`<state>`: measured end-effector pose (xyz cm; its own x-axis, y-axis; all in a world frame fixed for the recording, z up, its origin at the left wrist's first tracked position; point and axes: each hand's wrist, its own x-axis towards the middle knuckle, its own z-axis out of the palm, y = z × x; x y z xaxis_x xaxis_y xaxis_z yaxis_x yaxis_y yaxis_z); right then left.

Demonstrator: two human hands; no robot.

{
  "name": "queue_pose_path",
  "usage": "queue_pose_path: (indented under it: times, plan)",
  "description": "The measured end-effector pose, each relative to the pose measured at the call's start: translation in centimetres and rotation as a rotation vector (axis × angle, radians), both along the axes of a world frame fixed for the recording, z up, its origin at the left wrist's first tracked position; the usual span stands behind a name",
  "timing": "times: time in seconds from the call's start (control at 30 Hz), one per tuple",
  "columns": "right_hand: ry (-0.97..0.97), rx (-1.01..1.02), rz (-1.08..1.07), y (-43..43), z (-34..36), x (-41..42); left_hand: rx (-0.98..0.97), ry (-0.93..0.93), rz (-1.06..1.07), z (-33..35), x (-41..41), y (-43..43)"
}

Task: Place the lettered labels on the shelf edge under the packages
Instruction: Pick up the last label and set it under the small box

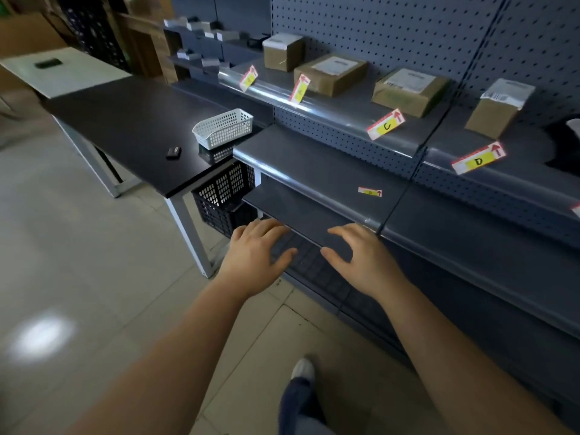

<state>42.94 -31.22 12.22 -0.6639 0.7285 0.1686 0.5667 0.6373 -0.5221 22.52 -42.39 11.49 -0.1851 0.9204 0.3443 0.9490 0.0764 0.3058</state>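
Several brown packages stand on the upper grey shelf (351, 98), one of them (329, 73) near the middle. Red-and-yellow lettered labels sit on that shelf's front edge: two at the left (248, 78) (299, 88), label C (386, 124) and label D (478, 158). One more label (370, 192) sits on the edge of the shelf below. My left hand (255, 255) and my right hand (364, 255) hover palm-down with fingers spread over the lowest shelf, both holding nothing.
A black table (131, 120) stands left of the shelving, with a white mesh basket (223, 128) and a small black object (173, 152) on it. A black crate (226, 196) sits under the table end. My shoe (303, 370) is on the tiled floor.
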Motion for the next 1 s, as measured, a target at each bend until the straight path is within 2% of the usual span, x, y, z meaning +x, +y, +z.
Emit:
queue_pose_path:
  times: [0.17,0.43,0.6,1.0]
  plan:
    - [-0.006,-0.060,-0.059,4.2,-3.0,-1.0,-0.049,-0.002,-0.057,-2.5,-1.7,5.4]
    - [-0.008,-0.135,-0.268,14.7,-6.6,1.1,-0.102,-0.109,-0.236,-5.6,-0.8,20.0]
    - [-0.033,-0.176,-0.318,20.1,-8.9,1.3,-0.135,-0.095,-0.325,-8.3,-0.4,27.5]
    - [-0.150,-0.204,-0.525,26.7,-13.5,-0.3,-0.226,-0.108,-0.439,-13.9,-2.1,37.7]
